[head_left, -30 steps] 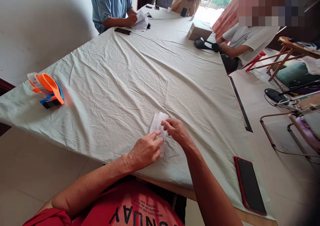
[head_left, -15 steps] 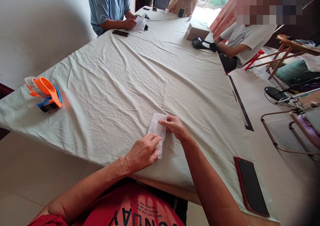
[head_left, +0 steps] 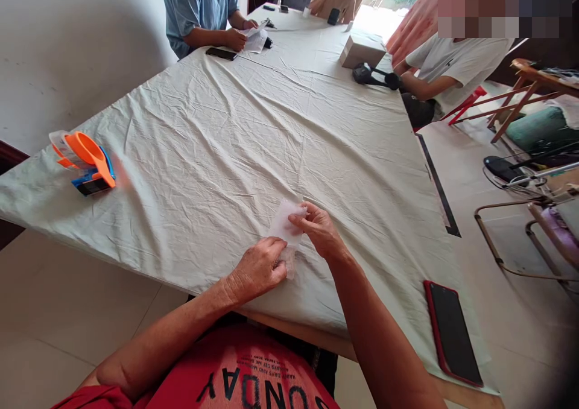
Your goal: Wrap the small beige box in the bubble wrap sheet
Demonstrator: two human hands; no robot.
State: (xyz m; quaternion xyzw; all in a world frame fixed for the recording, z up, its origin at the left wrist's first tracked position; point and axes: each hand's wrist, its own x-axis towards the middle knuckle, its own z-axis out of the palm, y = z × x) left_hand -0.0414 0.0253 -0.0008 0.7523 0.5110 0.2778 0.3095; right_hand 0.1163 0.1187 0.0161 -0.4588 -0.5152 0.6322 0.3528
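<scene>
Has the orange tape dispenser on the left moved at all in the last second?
No. The orange tape dispenser sits at the same spot by the table's left edge; only the camera shifted slightly.

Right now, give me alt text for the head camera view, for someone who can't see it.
Both hands work a small clear plastic bag on a wrinkled pale tablecloth: left hand presses its near end, right hand pinches its far edge. A red-cased phone lies right, an orange tape dispenser left.

An orange tape dispenser (head_left: 85, 163) and a red-cased phone (head_left: 452, 332) lie on the wrinkled tablecloth (head_left: 253, 131).
</scene>
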